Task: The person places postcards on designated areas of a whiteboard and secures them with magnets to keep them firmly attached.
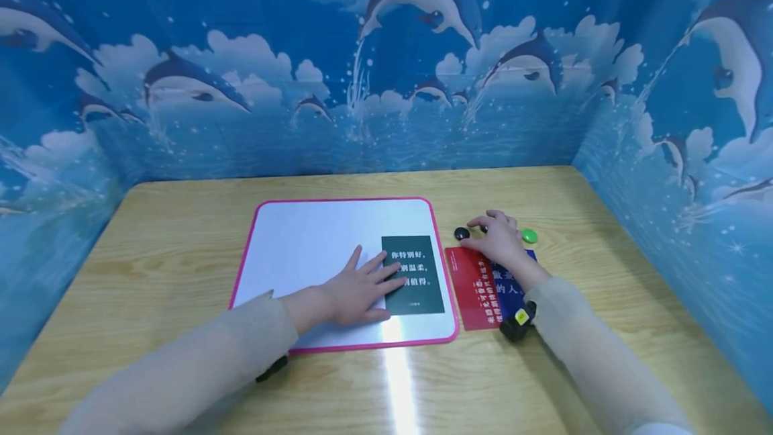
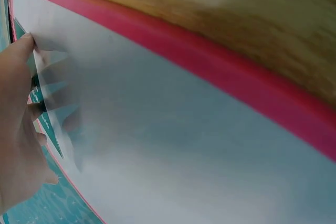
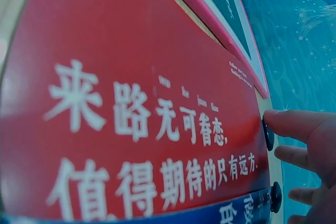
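My left hand [image 1: 360, 287] rests with spread fingers on a dark green card [image 1: 417, 304] printed with white characters. The card lies at the right side of a pink-edged whiteboard [image 1: 302, 240]; in the left wrist view the fingers reflect in the board's glossy surface [image 2: 157, 108]. Beyond the board's right edge, my right hand [image 1: 498, 240] reaches over the cards there, thumb and index finger on either side of a round black magnet [image 1: 461, 233], with a gap between the fingertips. A second black magnet [image 3: 276, 198] sits under the other fingers, mostly hidden in the head view.
A red card [image 1: 471, 294] lies right of the whiteboard, overlapped by a blue card [image 1: 510, 294] partly under my right wrist. A green magnet [image 1: 529, 235] sits just right of that hand. Dolphin-printed curtains [image 1: 241, 133] enclose the wooden table [image 1: 175, 240].
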`<state>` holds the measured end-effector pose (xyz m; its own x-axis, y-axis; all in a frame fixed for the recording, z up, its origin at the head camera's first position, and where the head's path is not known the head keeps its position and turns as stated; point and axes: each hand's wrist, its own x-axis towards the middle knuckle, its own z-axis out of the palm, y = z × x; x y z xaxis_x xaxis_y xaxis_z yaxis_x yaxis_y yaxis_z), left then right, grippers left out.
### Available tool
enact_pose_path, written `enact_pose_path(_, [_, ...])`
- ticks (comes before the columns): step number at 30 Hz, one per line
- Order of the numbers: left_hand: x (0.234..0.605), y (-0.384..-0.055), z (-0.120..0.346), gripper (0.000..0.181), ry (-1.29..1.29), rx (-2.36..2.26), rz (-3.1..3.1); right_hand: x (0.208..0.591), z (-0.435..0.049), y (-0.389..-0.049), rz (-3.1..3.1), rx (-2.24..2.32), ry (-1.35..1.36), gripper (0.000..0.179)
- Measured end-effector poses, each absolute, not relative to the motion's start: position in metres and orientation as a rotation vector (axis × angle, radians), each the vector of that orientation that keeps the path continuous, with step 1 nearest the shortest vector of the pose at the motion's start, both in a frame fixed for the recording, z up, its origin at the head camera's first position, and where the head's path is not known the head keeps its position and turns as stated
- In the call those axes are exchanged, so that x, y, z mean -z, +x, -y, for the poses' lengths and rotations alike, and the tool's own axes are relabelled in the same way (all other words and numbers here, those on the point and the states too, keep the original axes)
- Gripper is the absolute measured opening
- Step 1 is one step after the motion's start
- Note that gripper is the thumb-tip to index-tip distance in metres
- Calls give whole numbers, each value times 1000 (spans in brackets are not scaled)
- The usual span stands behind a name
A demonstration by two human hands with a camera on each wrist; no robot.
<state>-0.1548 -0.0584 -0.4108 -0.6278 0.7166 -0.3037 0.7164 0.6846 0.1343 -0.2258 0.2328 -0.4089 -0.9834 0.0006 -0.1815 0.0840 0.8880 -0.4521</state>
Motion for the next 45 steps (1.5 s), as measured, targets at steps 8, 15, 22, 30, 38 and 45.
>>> enact_pose_path(8, [410, -154, 56, 66, 1126, 5, -2569, 410, -232, -227, -2894, 695, 65, 53])
enact_pose_path(15, [410, -155, 55, 68, 1136, 24, -2569, 409, -229, -228, -2893, 691, 82, 47])
enact_pose_path(22, [406, -154, 59, 71, 1162, 11, -2594, 411, -227, -230, -2919, 672, 84, 45])
enact_pose_path(30, [399, -147, 67, 68, 1213, -69, -2539, 410, -226, -230, -2943, 657, 60, 43])
enact_pose_path(38, [407, -146, 68, 70, 1252, -38, -2516, 411, -224, -230, -2940, 650, 62, 43])
enact_pose_path(45, [407, -148, 64, 65, 1310, -54, -2529, 410, -218, -230, -2949, 658, 58, 40])
